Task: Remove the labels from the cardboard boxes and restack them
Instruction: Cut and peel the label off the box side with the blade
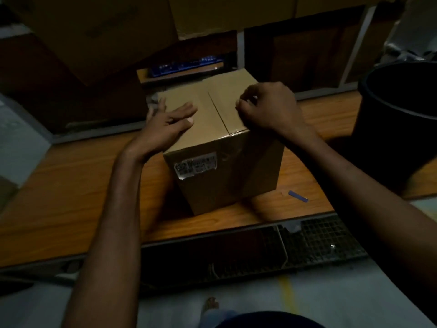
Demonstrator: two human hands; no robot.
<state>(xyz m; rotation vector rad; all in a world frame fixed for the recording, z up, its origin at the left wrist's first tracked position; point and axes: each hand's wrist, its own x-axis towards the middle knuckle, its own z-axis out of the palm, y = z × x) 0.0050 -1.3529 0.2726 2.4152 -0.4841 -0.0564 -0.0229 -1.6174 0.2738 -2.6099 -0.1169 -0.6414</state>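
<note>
A brown cardboard box (pixel 220 176) stands upright on a wooden table (pixel 71 185). A white printed label (pixel 195 167), partly torn at its lower left, is stuck high on the box's near side. My left hand (pixel 169 121) lies flat on the left top flap with straight fingers. My right hand (pixel 267 107) sits on the right top flap, its fingertips curled and pinching at something small on the surface; what it pinches is too dim to make out.
A large black bin (pixel 397 124) stands on the table's right end. A small blue strip (pixel 298 196) lies on the table right of the box. More cardboard boxes (pixel 99 31) are stacked behind. A dark grid mat (pixel 319 237) lies below the table edge.
</note>
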